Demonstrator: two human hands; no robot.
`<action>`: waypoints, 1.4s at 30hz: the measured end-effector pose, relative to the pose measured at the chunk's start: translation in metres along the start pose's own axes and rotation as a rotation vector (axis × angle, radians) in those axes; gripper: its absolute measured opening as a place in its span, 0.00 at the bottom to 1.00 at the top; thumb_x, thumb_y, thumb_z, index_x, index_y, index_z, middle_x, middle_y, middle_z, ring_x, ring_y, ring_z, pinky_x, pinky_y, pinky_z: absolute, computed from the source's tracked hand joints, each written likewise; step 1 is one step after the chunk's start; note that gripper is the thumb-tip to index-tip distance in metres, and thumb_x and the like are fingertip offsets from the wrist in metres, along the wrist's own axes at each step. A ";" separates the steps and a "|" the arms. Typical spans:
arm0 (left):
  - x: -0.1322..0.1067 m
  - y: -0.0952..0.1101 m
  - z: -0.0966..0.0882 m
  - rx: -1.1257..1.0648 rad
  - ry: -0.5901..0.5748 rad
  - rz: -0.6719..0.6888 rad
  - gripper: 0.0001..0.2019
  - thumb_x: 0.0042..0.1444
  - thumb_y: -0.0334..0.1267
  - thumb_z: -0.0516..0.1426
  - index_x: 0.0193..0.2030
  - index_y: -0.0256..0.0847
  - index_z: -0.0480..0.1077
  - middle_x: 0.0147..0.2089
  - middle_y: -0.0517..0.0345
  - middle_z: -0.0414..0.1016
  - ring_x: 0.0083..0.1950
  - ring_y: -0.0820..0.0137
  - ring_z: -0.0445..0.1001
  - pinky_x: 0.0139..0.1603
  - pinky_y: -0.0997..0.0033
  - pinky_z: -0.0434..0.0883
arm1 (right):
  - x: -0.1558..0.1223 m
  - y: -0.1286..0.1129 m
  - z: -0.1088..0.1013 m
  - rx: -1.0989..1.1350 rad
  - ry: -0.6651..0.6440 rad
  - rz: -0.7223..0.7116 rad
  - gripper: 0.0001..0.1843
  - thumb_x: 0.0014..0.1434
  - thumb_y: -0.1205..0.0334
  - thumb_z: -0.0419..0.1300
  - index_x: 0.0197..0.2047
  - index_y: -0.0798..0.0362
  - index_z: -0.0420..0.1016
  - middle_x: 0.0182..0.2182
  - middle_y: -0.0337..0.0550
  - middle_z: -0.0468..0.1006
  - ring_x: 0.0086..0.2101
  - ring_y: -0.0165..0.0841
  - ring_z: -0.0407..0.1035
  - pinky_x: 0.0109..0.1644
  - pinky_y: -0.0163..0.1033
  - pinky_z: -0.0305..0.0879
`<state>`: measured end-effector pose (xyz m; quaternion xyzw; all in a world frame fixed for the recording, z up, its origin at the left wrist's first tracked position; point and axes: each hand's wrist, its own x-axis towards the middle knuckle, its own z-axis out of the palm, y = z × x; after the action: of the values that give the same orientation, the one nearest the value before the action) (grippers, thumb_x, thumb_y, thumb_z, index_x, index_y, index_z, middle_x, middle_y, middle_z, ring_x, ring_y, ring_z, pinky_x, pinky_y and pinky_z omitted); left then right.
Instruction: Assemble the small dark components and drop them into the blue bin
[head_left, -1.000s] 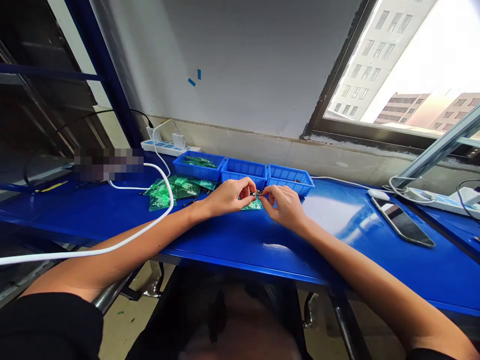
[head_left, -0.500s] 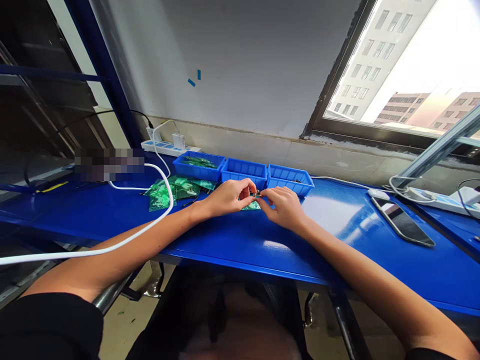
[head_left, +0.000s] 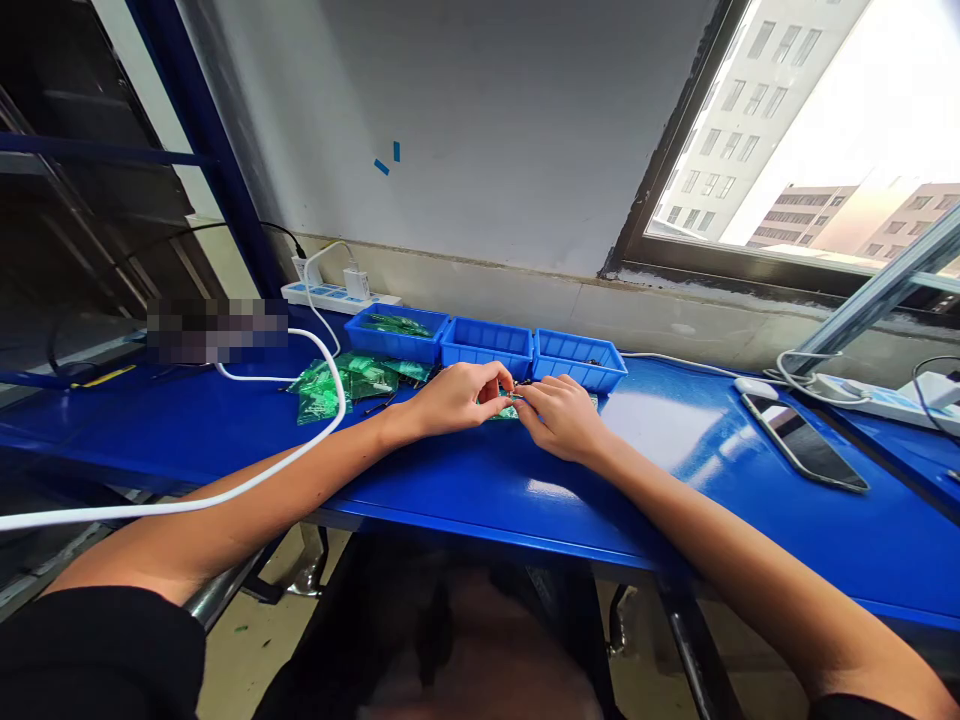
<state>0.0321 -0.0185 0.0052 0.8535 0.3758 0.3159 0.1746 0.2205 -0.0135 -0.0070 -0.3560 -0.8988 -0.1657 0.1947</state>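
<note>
My left hand (head_left: pixel 461 398) and my right hand (head_left: pixel 559 415) meet over the blue bench, fingertips pinched together around a tiny part (head_left: pixel 513 394). That part is mostly covered by the fingers, and its kind is too small to make out. Below and behind the fingers lies a flat green piece (head_left: pixel 504 412), partly hidden by both hands. To the left of my left hand are green plastic bags (head_left: pixel 322 390) with pale contents. Just behind my hands stand an open blue bin (head_left: pixel 487 345) and a second blue bin (head_left: pixel 581 360) with a few dark bits inside.
A third blue bin (head_left: pixel 397 335) at the back left holds green pieces. A white cable (head_left: pixel 330 445) arches across in front of my left forearm. On the right lies a phone (head_left: pixel 806 440). Power strips (head_left: pixel 341 297) stand along the wall side.
Both hands stay nearly in place. My right hand has shifted slightly left and its fingers have closed in toward my left fingertips.
</note>
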 end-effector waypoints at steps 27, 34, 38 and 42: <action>0.000 0.004 -0.002 -0.063 -0.067 0.064 0.09 0.53 0.39 0.53 0.38 0.37 0.68 0.26 0.61 0.69 0.27 0.74 0.66 0.27 0.77 0.62 | -0.002 0.000 0.002 -0.035 -0.026 -0.101 0.15 0.64 0.63 0.44 0.38 0.54 0.71 0.26 0.45 0.75 0.32 0.36 0.62 0.38 0.42 0.50; 0.000 0.002 -0.002 -0.042 -0.095 0.075 0.07 0.54 0.37 0.53 0.37 0.37 0.68 0.27 0.61 0.70 0.28 0.74 0.66 0.28 0.77 0.62 | -0.003 0.000 0.006 -0.070 -0.034 -0.135 0.15 0.62 0.64 0.45 0.37 0.57 0.71 0.21 0.43 0.71 0.28 0.34 0.60 0.35 0.41 0.47; 0.000 0.001 -0.002 -0.044 -0.104 0.083 0.06 0.54 0.37 0.54 0.35 0.37 0.68 0.26 0.61 0.70 0.27 0.75 0.66 0.28 0.77 0.62 | -0.003 -0.001 0.006 -0.092 -0.047 -0.140 0.14 0.62 0.64 0.45 0.38 0.57 0.71 0.21 0.43 0.71 0.28 0.34 0.61 0.35 0.40 0.46; 0.001 0.000 -0.002 -0.051 -0.102 0.087 0.06 0.53 0.38 0.54 0.34 0.37 0.68 0.26 0.61 0.70 0.27 0.75 0.66 0.28 0.77 0.62 | -0.003 -0.002 0.005 -0.103 -0.062 -0.142 0.15 0.62 0.65 0.45 0.38 0.58 0.71 0.20 0.43 0.72 0.27 0.34 0.61 0.34 0.40 0.45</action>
<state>0.0312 -0.0179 0.0065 0.8793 0.3208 0.2889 0.2010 0.2200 -0.0143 -0.0124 -0.3061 -0.9176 -0.2141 0.1359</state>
